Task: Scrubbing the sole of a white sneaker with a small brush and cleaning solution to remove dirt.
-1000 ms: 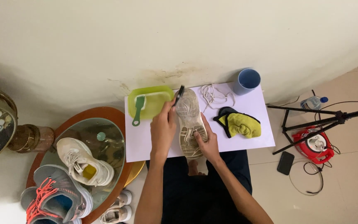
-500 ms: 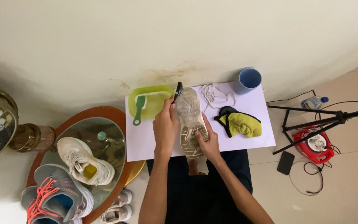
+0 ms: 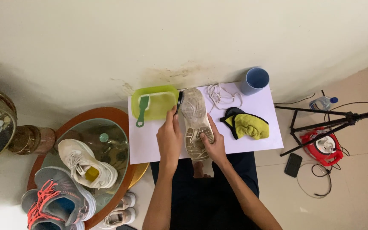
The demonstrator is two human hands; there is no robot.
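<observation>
Seen from above, at the frame's centre, a worn white sneaker lies sole-up on a white rectangular surface. The right hand clamps its heel. The left hand closes around a small dark brush, probably bristles against the toe's edge. Scrubbing the sole looks underway; next calls for steady strokes toward the heel.

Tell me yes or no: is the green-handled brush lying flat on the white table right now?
No, the green-handled brush rests in the lime green tub, its handle hanging over the rim toward the white table.
</observation>
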